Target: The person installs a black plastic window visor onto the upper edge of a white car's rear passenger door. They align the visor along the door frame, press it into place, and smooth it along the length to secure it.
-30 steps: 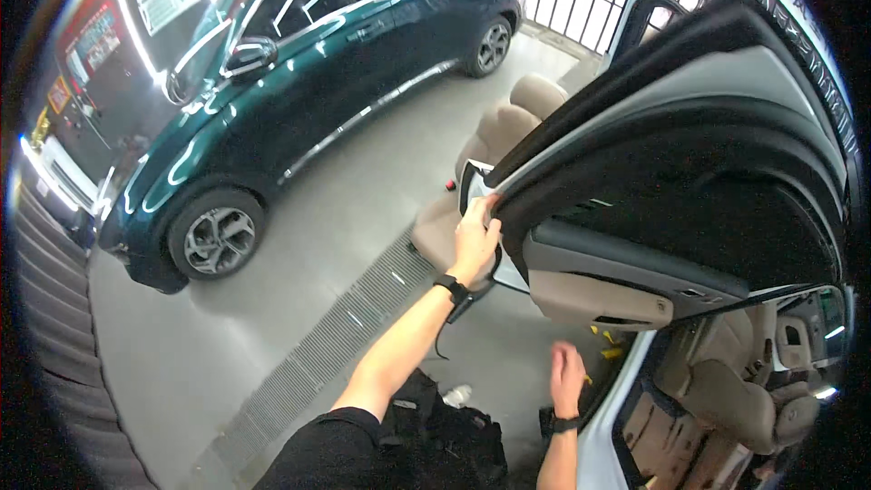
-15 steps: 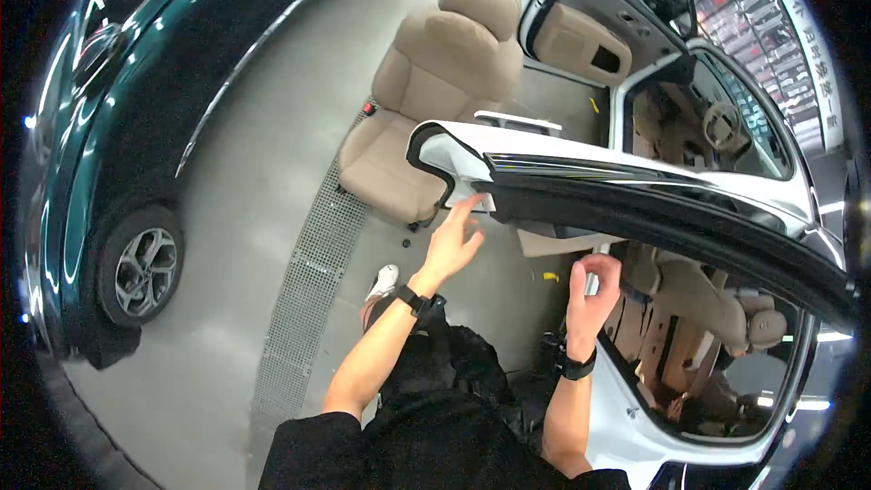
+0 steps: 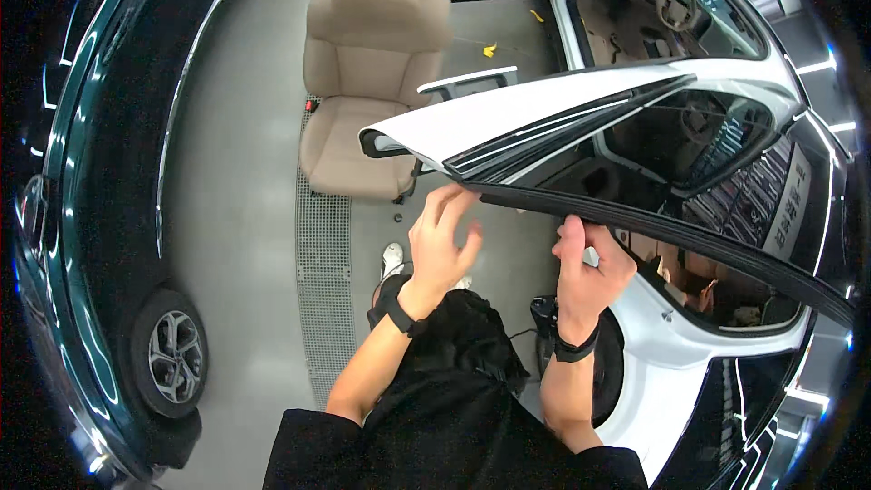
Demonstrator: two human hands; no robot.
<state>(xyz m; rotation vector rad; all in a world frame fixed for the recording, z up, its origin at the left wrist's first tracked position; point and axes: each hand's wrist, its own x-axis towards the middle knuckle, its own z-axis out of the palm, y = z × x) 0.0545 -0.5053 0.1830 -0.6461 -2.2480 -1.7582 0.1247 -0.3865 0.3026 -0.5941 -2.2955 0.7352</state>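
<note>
A white car door (image 3: 508,113) stands swung open in front of me, with window glass (image 3: 689,150) and a black rubber weatherstrip (image 3: 671,224) along its near edge. My left hand (image 3: 442,240) reaches the corner of the door, its fingertips at the strip's end and the thumb held apart. Farther right, my right hand (image 3: 592,272) has thumb and fingers bent together against the same weatherstrip, seemingly pinching it. The fingertips of that hand are partly hidden at the strip. Both wrists wear black bands.
A beige car seat (image 3: 376,63) stands on the floor beyond the door, beside a floor grating (image 3: 325,281). Along the left is a dark green car (image 3: 100,172). The white car's body (image 3: 662,327) borders my right side. Small yellow pieces (image 3: 490,51) lie on the floor.
The view has turned, and the door now shows its outer face and glass. My right hand has come up to the weatherstrip from below it; my left hand stays by the door's corner.
</note>
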